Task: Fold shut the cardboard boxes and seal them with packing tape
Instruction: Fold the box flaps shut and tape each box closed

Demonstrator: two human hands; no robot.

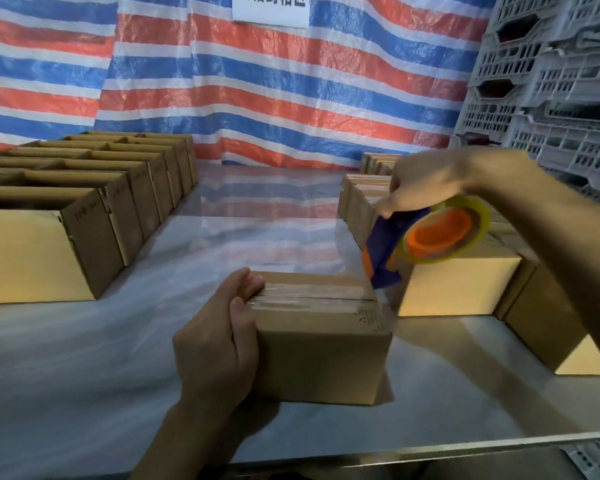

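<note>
A closed cardboard box (pixel 323 344) stands in front of me on the steel table (pixel 84 375), with clear tape running along its top seam. My left hand (pixel 222 337) grips its left end, thumb on top. My right hand (pixel 426 183) holds a blue and orange tape dispenser (pixel 430 240) with a roll of clear tape, raised just above the box's far right corner. A strip of clear tape runs from the dispenser down over the box's right edge.
A row of open cardboard boxes (pixel 84 202) lines the left side of the table. Closed boxes (pixel 461 285) stand along the right. Grey plastic crates (pixel 548 81) are stacked at the back right. A striped tarp (pixel 257 84) hangs behind.
</note>
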